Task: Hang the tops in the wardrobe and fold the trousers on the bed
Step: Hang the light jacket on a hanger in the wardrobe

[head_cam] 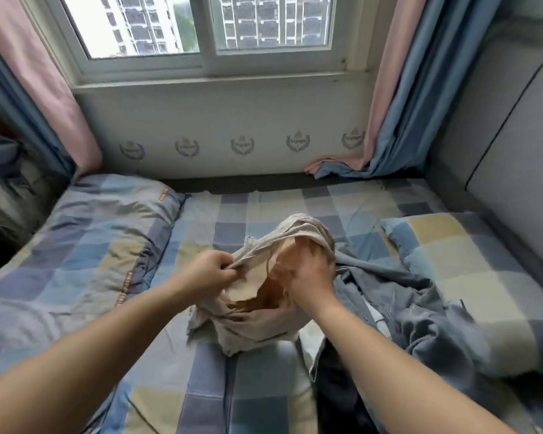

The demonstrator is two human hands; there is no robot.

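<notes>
The beige garment (264, 296) is held bunched above the checked bed (201, 396), in front of the pillow (107, 233) that lies to its left. Whether it is a top or a pair of trousers cannot be told from its crumpled state.

The left hand (209, 272) pinches an edge of the beige garment, fingers curled tight on the fabric. The right hand (306, 274) reaches into an opening of the same garment; its fingers are partly covered by cloth, and they appear to grip the inner fabric.

A blue-grey garment (414, 311) lies crumpled on the bed just to the right of the beige garment, touching it. A dark item (336, 383) lies below the beige garment; its kind cannot be told.

Handling: the beige fabric appears thin, soft and light. It will sag and collapse wherever unsupported, and it offers no stiffness for a single-point lift. Frayed edges suggest that hard pulls should be avoided.

Recommended hold: locate a seam, waistband or shoulder line. Grip at two well-separated points, then shake out to identify the garment.
</notes>
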